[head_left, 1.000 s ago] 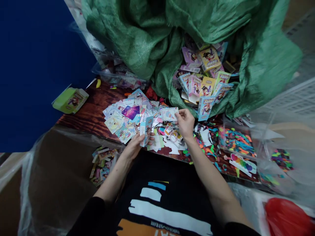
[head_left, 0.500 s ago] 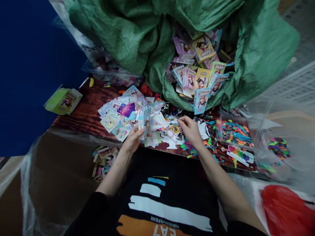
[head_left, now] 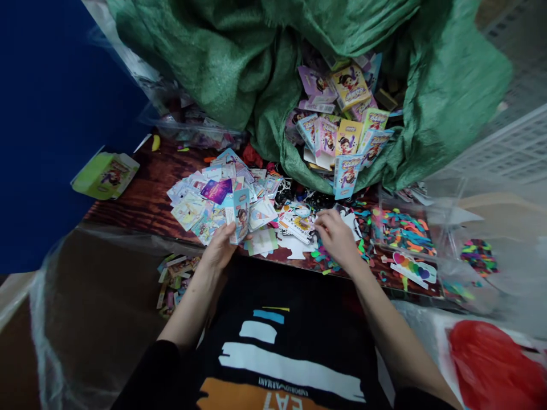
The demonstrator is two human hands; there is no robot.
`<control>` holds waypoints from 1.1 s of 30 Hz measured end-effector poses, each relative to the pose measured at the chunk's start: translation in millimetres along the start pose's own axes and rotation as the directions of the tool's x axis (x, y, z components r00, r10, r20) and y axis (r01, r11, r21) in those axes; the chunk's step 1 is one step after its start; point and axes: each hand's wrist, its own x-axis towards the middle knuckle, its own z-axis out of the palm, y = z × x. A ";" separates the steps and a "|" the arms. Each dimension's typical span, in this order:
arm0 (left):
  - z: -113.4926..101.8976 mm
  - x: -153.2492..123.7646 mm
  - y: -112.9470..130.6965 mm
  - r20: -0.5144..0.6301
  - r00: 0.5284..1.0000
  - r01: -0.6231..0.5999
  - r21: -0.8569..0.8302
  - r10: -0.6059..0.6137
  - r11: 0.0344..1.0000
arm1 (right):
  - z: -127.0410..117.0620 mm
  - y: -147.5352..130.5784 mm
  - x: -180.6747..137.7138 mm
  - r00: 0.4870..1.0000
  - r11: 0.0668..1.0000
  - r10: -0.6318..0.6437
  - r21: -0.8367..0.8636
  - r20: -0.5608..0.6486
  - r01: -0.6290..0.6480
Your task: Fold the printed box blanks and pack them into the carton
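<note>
The left hand (head_left: 219,246) grips a blue card (head_left: 241,215); the right hand (head_left: 337,239), half open, touches paper scraps (head_left: 298,225). Many printed boxes (head_left: 344,117) remain in the green sack (head_left: 448,85) at 12 o'clock.

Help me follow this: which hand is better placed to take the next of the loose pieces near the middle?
Probably the right: the right hand is free, with its fingers at the loose printed paper pieces. The left hand is holding a flattened picture box.

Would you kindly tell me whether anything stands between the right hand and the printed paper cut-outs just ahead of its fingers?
Nothing visible does: the right hand is at the printed paper cut-outs, and only coloured scraps lie beside it.
</note>
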 end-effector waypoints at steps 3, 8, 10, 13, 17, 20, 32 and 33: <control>-8.1 1.2 -0.8 -0.001 1.000 -0.001 -0.032 0.001 0.999 | -16.1 12.7 -8.8 0.991 0.980 0.082 -0.174 -0.109 -0.100; -1.9 4.0 -9.0 0.021 1.000 0.012 -0.032 -0.011 0.999 | -2.9 8.5 -13.8 0.991 0.969 0.122 -0.207 -0.060 -0.131; 4.0 3.4 -10.2 0.039 0.999 0.015 -0.011 -0.014 1.000 | 11.0 0.7 -11.7 0.994 0.979 0.101 -0.183 0.052 -0.090; 7.4 1.6 -8.7 0.051 0.999 0.018 0.017 -0.019 1.000 | 28.5 -7.6 -9.0 0.985 0.971 0.089 -0.234 0.147 -0.053; -0.9 0.2 -5.2 0.034 0.999 0.023 0.011 -0.023 1.000 | 31.2 -6.8 -9.2 0.985 0.978 0.052 -0.209 0.167 -0.016; -7.9 0.0 -4.3 0.019 0.999 0.043 -0.011 -0.042 0.999 | 20.1 -2.9 -10.1 0.986 0.998 0.034 -0.063 0.166 -0.024; 1.3 -1.6 -9.0 0.057 0.997 0.053 0.005 -0.053 0.999 | 36.8 -5.7 -17.7 0.983 0.990 0.112 -0.099 0.145 -0.098; 0.1 -2.4 -8.2 0.058 0.997 0.055 0.010 -0.055 0.998 | 36.8 -3.8 -17.4 0.982 0.991 0.126 -0.061 0.137 -0.119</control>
